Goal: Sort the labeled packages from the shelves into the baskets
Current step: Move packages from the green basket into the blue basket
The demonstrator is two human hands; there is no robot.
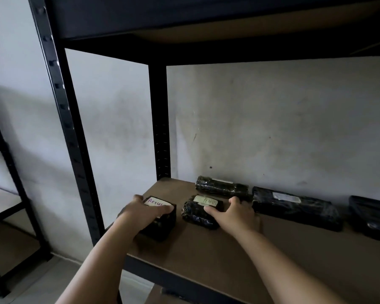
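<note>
On the brown shelf board [206, 255] stand several black-wrapped packages with pale labels. My left hand [144, 212] grips a small boxy package [162, 224] at the shelf's left end, fingers curled over its top; its white label reads "Retur" in pink. My right hand [234, 212] reaches over a lumpy middle package [198, 212] with a yellowish label, thumb on top and fingers round its right side. Behind them lies a rolled package [221, 186]. A long flat package [294, 207] and another package [371, 218] lie to the right.
The black metal shelf frame has a front post [75, 150] at left and a rear post [161, 128]. An upper shelf [206, 18] hangs low overhead. A grey wall [272, 128] backs the shelf. Another rack [4, 194] stands at far left.
</note>
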